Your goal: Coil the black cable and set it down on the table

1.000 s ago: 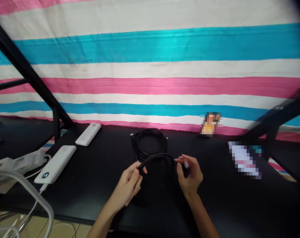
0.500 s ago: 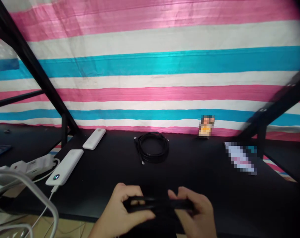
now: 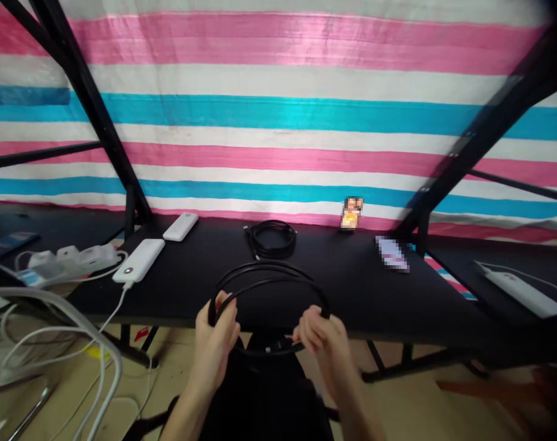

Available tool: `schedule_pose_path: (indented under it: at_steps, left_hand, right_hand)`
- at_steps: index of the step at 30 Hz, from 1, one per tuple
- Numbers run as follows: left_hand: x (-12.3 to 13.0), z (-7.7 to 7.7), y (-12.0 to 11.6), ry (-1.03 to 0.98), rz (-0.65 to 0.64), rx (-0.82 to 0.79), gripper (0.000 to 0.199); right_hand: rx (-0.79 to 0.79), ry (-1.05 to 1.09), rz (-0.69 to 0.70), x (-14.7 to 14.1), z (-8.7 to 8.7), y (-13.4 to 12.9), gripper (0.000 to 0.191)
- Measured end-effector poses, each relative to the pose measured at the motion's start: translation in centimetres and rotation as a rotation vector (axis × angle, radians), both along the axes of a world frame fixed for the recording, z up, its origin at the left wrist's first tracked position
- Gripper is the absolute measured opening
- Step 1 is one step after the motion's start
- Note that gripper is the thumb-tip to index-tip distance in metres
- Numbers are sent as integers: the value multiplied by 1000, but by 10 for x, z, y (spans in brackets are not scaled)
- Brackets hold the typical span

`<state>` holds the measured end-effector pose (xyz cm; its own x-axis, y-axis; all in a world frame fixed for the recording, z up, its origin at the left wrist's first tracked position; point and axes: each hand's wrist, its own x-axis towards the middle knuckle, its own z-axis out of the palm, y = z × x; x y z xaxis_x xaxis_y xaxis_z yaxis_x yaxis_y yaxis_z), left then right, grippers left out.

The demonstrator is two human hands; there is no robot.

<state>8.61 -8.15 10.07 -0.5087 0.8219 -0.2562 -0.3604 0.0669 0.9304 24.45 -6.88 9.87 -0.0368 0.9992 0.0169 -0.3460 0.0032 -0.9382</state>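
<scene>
A looped black cable (image 3: 269,267) stretches between my hands at the front edge of the black table (image 3: 352,288). My left hand (image 3: 218,324) is closed round the left side of the loop, and my right hand (image 3: 322,331) grips the right side. A dark connector (image 3: 278,346) shows at the bottom of the loop, beside my right fingers. Behind it, a second coiled black cable (image 3: 272,252) lies on the table with its plug ends showing.
Two white power banks (image 3: 139,260) lie at the left, one with a cable plugged in. A power strip (image 3: 71,262) and white cords (image 3: 76,312) are farther left. A pixelated card (image 3: 392,253) and black frame legs (image 3: 448,153) stand right of centre.
The held cable has opened from a flat, narrow bundle into a wide loop. My hands now hold its two sides, and the view takes in more floor.
</scene>
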Motion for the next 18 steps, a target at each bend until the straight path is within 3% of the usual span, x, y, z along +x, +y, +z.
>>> schedule_pose_path:
  at_steps: [2, 5, 7, 9, 12, 16, 18]
  left_hand:
    - [-8, 5, -10, 93, -190, 24, 38]
    - [-11, 16, -17, 340, -558, 160, 24]
    - [-9, 22, -19, 487, -695, 221, 27]
    - [-10, 25, -19, 541, -686, 218, 34]
    - [-16, 21, -13, 592, -570, 187, 39]
    - [-19, 3, 14, 777, -301, 298, 41]
    - [-15, -9, 31, 744, -222, 292, 42]
  right_hand:
    - [63, -224, 59, 13, 6, -11, 37]
    - [164, -504, 38, 15, 22, -31, 19]
    - [243, -602, 17, 11, 32, -42, 19]
    - [300, -637, -30, 10, 36, -46, 15]
    - [341, -592, -170, 18, 29, -36, 27]
    - [309, -256, -307, 22, 12, -4, 34]
    - [288, -39, -319, 14, 8, 12, 41]
